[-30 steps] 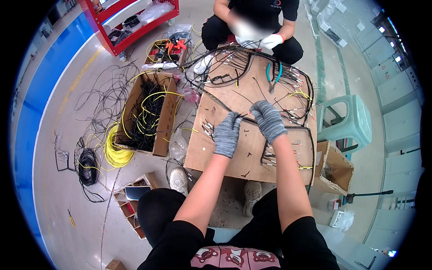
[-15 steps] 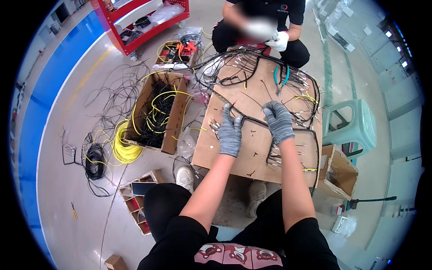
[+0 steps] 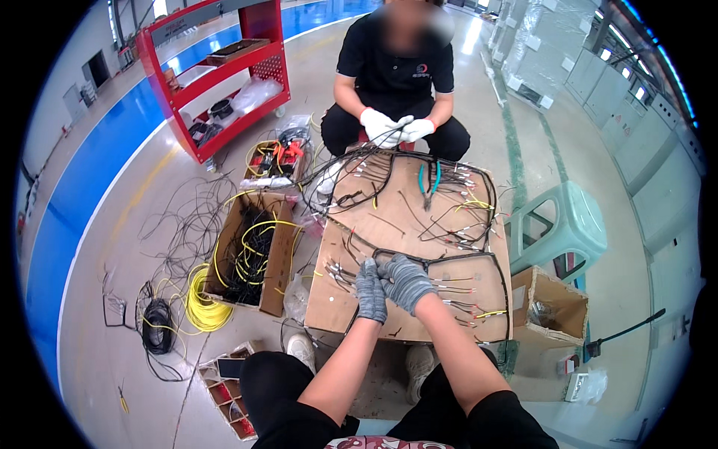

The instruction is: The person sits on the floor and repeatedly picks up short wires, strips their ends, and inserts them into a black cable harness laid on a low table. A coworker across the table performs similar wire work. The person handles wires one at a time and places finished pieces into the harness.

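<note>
Floor: pale grey (image 3: 82, 337), crossed by a blue lane; one red trolley (image 3: 274, 67) stands at the upper left.
Co-worker: one person (image 3: 396, 75), squatting beyond the board, two white-gloved hands (image 3: 385, 127) close together on black wires.
Board: one brown work surface (image 3: 411, 329) before the wearer.
Stool: one, pale green plastic (image 3: 580, 224), right of the board.
Cartons: one long carton (image 3: 277, 269) of black and yellow wire at the left; one open carton (image 3: 527, 299) at the right.
Harness: black wire bundle (image 3: 460, 257) lying across the board, many thin ends branching off, passing just beyond the wearer's hands.
Coils: two on the floor, one yellow coil (image 3: 200, 310), one black coil (image 3: 157, 325).
Left hand: grey-gloved (image 3: 370, 292), fingers held close, tips at the bundle; whether they pinch a wire, I cannot tell.
Right hand: grey-gloved (image 3: 407, 283), fingers curled, against the left; its grip is hidden.
Pliers: one teal-handled pair (image 3: 428, 197) on the board's far half.
</note>
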{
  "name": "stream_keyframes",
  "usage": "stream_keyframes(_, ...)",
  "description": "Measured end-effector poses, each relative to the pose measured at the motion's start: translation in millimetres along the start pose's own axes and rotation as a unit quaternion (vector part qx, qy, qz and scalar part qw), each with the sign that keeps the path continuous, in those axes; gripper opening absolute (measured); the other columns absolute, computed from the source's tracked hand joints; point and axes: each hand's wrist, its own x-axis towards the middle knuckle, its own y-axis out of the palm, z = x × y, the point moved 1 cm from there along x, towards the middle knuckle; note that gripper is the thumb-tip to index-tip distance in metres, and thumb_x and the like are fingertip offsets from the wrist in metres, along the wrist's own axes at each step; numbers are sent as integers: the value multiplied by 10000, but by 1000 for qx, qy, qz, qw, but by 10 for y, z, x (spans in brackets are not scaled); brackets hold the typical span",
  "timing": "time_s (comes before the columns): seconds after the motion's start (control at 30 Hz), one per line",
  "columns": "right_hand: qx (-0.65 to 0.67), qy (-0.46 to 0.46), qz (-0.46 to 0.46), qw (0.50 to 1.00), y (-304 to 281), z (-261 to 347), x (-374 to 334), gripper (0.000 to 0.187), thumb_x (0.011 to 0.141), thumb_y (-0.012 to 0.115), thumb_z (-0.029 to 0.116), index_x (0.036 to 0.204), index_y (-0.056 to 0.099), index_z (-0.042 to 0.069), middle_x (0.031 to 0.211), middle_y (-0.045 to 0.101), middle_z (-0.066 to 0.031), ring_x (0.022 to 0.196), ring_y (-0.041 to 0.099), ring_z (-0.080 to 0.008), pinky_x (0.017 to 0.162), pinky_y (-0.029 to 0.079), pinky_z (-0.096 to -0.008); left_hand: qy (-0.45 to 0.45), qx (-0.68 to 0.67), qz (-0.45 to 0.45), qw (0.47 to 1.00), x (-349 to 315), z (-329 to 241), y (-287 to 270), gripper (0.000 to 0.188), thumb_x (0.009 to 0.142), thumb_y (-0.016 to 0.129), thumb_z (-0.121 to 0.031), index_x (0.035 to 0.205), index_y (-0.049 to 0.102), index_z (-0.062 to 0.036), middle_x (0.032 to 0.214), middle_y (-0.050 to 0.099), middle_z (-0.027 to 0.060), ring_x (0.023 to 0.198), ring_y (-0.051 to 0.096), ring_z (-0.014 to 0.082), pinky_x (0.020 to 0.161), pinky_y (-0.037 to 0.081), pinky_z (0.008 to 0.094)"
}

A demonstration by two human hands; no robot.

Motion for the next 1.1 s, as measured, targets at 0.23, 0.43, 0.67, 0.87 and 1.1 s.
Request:
stream_keyframes(0.23,-60,75,-29,995,-209,81,-122,224,733,610,179,946,642,120,995,571,-181,861,585,-351,773,481,-408,-11,48,27,998,-48,121,89,243,956,444,-256,855,577,-79,747,553,-12,649,488,68,573,436,215)
stream_keyframes(0.43,-15,58,-68,996,-168,-1,-133,164,740,587,153,891,626,101,931,568,-174,858,575,-335,780,469,-391,10,56,24,998,-45,163,148,252,957,431,-263,908,562,-53,793,568,7,696,514,80,620,455,229)
stream_keyframes(0.67,-15,-18,-143,989,-81,-22,-37,149,792,546,218,878,591,106,873,594,-132,830,580,-317,743,468,-412,-73,-91,9,993,69,210,118,339,950,402,-322,1024,563,-32,955,599,75,880,577,168,782,493,289)
stream_keyframes(0.87,161,-31,-194,967,35,-62,54,83,802,587,83,841,553,18,776,599,-133,665,598,-258,627,488,-322,17,106,-83,991,212,48,-84,193,924,479,-175,1073,532,-65,804,539,15,601,471,58,486,390,188)
stream_keyframes(1.1,475,56,-149,866,-81,-133,190,13,867,517,32,856,516,26,746,580,-43,621,580,-106,554,472,-232,171,298,-146,928,466,-143,-302,364,893,504,-99,1240,405,-51,701,490,16,538,437,72,454,383,210)
